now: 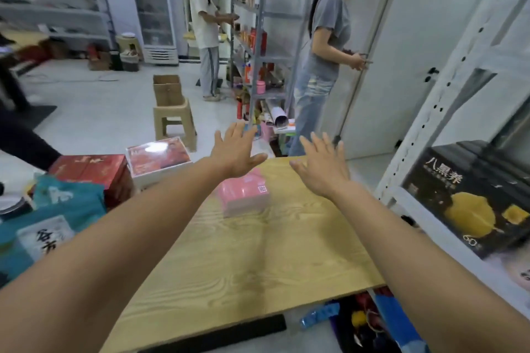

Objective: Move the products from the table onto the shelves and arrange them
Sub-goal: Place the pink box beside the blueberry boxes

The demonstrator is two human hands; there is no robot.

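A flat pink plastic-wrapped pack (243, 195) lies on the pale wood-grain table (258, 261), directly under the wrist and heel of the left hand (236, 150). Whether the hand touches the pack cannot be told. The left hand is stretched forward palm down, fingers straight and spread wide, with nothing in it. The right hand (322, 166) is held the same way just to the right of the pack, flat and splayed, also with nothing in it, and a bare strip of table shows between the two hands.

Left of the left hand stands a white-sided box with a glossy red picture lid (159, 159). A dark red cardboard box (91, 173) sits beside it, further left. Nearer the person, under the left forearm, lies a teal bag with a white label (68, 209).

Right of the right hand, a black carton printed with a yellow durian (470, 198) sits on a white perforated-post shelf unit (447, 86).

Beyond both hands' fingertips, on the floor, a beige plastic stool (173, 120) carries an open brown cardboard box (167, 89). Further off stands a grey metal rack of bottles (263, 37), with a person in a grey T-shirt (329, 34) beside it and a person in a white top (203, 23) behind it.
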